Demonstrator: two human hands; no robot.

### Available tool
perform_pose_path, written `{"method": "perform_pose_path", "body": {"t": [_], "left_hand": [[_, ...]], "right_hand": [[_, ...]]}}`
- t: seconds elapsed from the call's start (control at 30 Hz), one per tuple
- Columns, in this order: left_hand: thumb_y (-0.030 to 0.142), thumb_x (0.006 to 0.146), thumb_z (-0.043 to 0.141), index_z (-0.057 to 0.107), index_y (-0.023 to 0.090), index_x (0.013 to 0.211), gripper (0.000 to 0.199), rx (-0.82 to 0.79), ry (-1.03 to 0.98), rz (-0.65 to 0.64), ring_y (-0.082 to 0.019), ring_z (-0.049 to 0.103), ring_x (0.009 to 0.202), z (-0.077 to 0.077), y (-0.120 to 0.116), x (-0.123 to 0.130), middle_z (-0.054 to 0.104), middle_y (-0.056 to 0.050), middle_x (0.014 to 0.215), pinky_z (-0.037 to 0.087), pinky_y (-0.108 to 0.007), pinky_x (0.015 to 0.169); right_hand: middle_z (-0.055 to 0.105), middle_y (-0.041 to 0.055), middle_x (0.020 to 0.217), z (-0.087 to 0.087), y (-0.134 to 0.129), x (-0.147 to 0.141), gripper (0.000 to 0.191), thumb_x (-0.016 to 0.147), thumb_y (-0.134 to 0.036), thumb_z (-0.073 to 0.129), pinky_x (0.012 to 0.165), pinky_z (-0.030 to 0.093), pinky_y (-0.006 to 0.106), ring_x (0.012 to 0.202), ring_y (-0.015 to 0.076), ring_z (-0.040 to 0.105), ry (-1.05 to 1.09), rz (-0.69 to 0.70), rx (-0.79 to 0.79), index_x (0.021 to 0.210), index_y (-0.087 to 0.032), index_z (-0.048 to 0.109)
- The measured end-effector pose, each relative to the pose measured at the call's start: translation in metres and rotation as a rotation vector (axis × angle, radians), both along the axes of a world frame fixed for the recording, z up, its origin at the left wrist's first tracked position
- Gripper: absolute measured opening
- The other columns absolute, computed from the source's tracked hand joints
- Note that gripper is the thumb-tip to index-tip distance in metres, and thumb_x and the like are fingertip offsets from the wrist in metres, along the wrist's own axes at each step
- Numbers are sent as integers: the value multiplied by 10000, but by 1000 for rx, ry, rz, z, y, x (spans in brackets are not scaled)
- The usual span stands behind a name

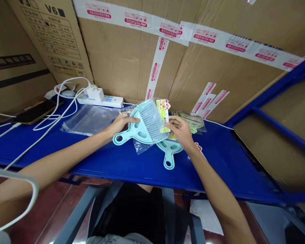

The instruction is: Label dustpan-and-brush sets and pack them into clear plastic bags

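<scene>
A light-blue dustpan and brush set (139,127), with grey bristles, is held up over the table, tilted with its handle toward the lower left. My left hand (120,123) grips its left side, thumb on top. At its right edge my right hand (180,130) pinches the yellow-green printed card (163,115). Clear plastic film (142,147) hangs below the set. A second light-blue dustpan set (169,156) lies on the table underneath, partly covered. Behind my right hand lies a green set in clear wrapping (194,123).
Flat clear plastic bags (88,118) lie left on the blue table (142,167). A white power strip (114,101), looping white cables and a phone (34,113) sit farther left. Large cardboard boxes (122,57) wall the back; a blue metal frame (269,89) stands at right.
</scene>
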State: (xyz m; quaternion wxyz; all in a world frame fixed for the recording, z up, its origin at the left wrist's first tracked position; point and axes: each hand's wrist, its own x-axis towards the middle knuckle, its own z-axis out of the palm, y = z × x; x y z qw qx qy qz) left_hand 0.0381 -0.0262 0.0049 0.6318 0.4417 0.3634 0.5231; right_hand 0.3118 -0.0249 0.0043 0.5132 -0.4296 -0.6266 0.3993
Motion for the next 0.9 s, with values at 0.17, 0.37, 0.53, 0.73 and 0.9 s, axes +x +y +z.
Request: {"method": "perform_pose_path", "body": {"t": [0.17, 0.37, 0.53, 0.73, 0.9], "left_hand": [[178, 628, 869, 802, 149, 1008, 387, 12, 17, -12, -236, 725, 716, -3, 2, -1, 803, -72, 886, 570, -319, 642], [183, 620, 882, 797, 164, 975, 366, 12, 11, -8, -211, 704, 679, -3, 1, -1, 787, -45, 842, 567, -305, 617], [181, 634, 878, 804, 152, 1050, 424, 25, 7, -11, -216, 713, 696, -1, 1, -1, 802, -65, 895, 568, -306, 630], [177, 627, 884, 789, 150, 989, 376, 13, 7, -11, -214, 710, 688, -3, 2, -2, 796, -52, 869, 576, -311, 634], [187, 619, 894, 776, 149, 956, 359, 11, 4, -2, -206, 700, 676, -2, 2, -1, 783, -45, 839, 571, -306, 619]], "right_hand": [[641, -32, 668, 1, 0, 1, 299, 811, -451, 833, 441, 401, 244, 516, 121, 522, -7, 21, -34, 1008, -243, 747], [670, -23, 697, 1, -1, 0, 290, 823, -432, 814, 450, 398, 247, 525, 123, 519, -1, 1, -35, 1038, -246, 755], [680, -19, 702, 2, -1, 0, 306, 813, -430, 815, 454, 404, 252, 527, 127, 524, -2, -3, -43, 1046, -239, 756], [687, -5, 720, 3, -2, -1, 312, 806, -434, 808, 458, 400, 249, 539, 124, 530, -16, -2, -56, 1014, -212, 740], [663, -5, 712, 2, -1, -1, 300, 809, -447, 803, 464, 402, 253, 554, 130, 527, -17, -24, -33, 991, -220, 727]]}}
